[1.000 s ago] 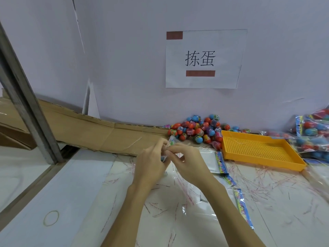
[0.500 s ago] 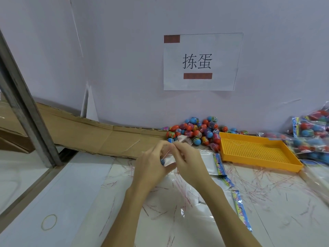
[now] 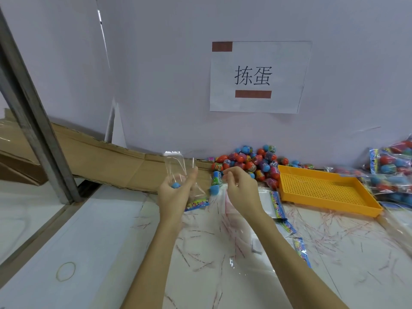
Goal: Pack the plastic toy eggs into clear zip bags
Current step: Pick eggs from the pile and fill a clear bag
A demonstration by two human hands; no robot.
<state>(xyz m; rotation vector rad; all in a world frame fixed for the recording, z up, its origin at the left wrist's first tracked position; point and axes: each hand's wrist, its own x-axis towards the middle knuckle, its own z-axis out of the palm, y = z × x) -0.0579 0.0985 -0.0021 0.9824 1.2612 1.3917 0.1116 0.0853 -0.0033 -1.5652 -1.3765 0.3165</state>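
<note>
My left hand (image 3: 176,195) grips a clear zip bag (image 3: 176,167) that stands upright from my fingers, its colourful header (image 3: 198,202) hanging below. A blue egg (image 3: 176,185) shows inside the bag at my palm. My right hand (image 3: 242,189) hovers just to the right with loosely curled fingers, and I see nothing in it. A green-and-blue egg (image 3: 215,182) sits between the two hands. The pile of red and blue toy eggs (image 3: 252,161) lies against the wall behind my right hand.
A yellow mesh tray (image 3: 323,190) sits at the right, with filled bags (image 3: 392,172) beyond it. Flat unfilled bags (image 3: 270,204) lie under my right arm. Thin red strips litter the table. Cardboard (image 3: 111,166) lines the back left beside a metal post (image 3: 33,112). A rubber band (image 3: 65,271) lies near left.
My hands were together working at the bag; now they have parted. The left holds the bag up and the right has let go and drawn off to the right.
</note>
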